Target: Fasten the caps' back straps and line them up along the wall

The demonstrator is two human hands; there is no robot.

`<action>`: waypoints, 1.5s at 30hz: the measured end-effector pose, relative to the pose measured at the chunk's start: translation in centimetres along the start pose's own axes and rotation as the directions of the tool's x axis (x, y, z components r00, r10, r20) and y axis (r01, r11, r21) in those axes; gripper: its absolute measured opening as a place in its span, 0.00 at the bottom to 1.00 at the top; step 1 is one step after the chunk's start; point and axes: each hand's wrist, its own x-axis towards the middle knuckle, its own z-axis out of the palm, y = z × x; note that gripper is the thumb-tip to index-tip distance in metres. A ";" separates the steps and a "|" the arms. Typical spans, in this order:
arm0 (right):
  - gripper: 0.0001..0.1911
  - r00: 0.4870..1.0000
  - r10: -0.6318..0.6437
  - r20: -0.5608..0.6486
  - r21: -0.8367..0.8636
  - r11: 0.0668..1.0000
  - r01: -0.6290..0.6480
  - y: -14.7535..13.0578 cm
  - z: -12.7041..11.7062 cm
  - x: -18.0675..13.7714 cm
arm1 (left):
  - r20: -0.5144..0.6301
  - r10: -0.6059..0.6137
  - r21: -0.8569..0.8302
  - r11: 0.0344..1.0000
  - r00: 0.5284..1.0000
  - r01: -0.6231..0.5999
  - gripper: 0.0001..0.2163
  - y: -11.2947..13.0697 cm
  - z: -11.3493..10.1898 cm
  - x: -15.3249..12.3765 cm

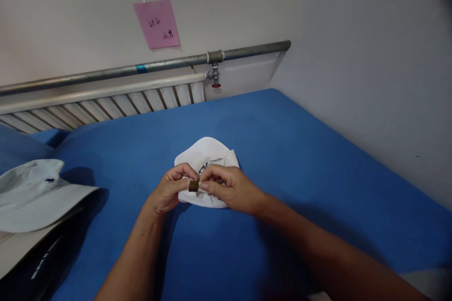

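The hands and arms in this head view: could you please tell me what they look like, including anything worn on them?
The left hand and right hand are both bare, with no gloves. No sleeve, watch or bracelet shows on the left forearm or right forearm. No ring shows on the fingers, though some are partly hidden.

The left hand (pixel 171 189) is gripping a brass-toned buckle (pixel 193 186) on a white cap (pixel 205 147) while the right hand (pixel 231 187) is pinching fabric beside it, over a blue surface (pixel 282 150). Stacked caps (pixel 33 202) are lying at left, and a pink note (pixel 157 24) is hanging above a radiator (pixel 132 102).
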 end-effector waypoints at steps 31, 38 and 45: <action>0.10 0.913 -0.402 0.068 -0.485 0.786 0.383 -1.2 -0.9 -1.0 | 0.022 0.049 0.070 0.996 0.999 -0.051 0.12 0.7 0.9 -0.8; 0.13 0.930 -0.361 0.069 -0.459 0.816 0.351 -1.1 -1.2 -0.9 | 0.029 0.077 0.071 0.994 0.997 -0.079 0.11 0.6 0.8 -0.8; 0.11 0.937 -0.348 0.042 -0.429 0.841 0.331 -1.1 -0.8 -0.9 | 0.031 0.030 0.099 0.995 0.999 -0.033 0.11 0.6 0.6 -1.0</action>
